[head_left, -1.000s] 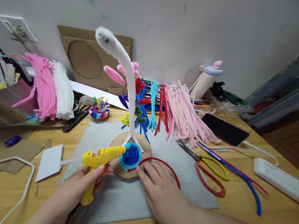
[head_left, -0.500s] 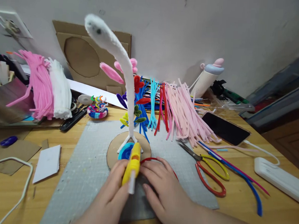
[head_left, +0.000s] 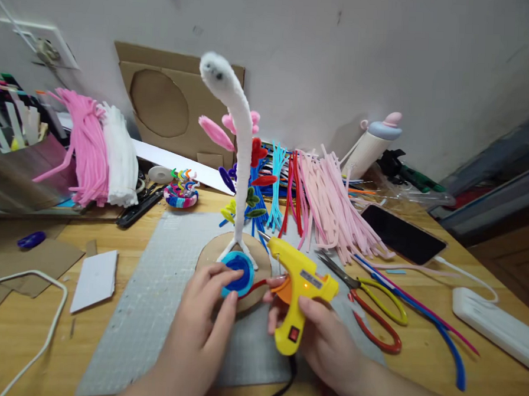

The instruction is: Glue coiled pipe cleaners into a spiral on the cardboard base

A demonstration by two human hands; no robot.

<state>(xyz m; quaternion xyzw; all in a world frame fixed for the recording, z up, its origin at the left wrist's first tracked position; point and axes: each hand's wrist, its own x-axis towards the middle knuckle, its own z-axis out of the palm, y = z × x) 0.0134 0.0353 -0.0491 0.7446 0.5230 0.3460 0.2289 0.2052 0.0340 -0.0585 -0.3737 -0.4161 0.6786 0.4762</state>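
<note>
A blue coiled pipe-cleaner disc (head_left: 244, 274) lies over the round cardboard base (head_left: 208, 249), at the forked foot of a tall white fuzzy stem (head_left: 244, 161). My left hand (head_left: 203, 316) grips this disc, fingers across its face and thumb at its lower edge. In my right hand (head_left: 324, 331) is a yellow hot glue gun (head_left: 302, 277), its metal nozzle pointing up and left. A red pipe cleaner (head_left: 256, 287) runs from the disc's lower edge toward my right fingers, which partly hide its end. Pink, purple, red, green and yellow pipe-cleaner petals stand behind the stem.
A grey cutting mat (head_left: 153, 292) lies beneath. Scissors (head_left: 353, 281) rest on the right, near a phone (head_left: 400, 233) and a white power strip (head_left: 492, 325). Pipe-cleaner bundles (head_left: 330, 201) line the back. A black cord (head_left: 281, 394) trails from the glue gun.
The glue gun has swung from between my hands to the right and is now in my right hand. My left fingers have come onto the blue disc. The view has shifted slightly.
</note>
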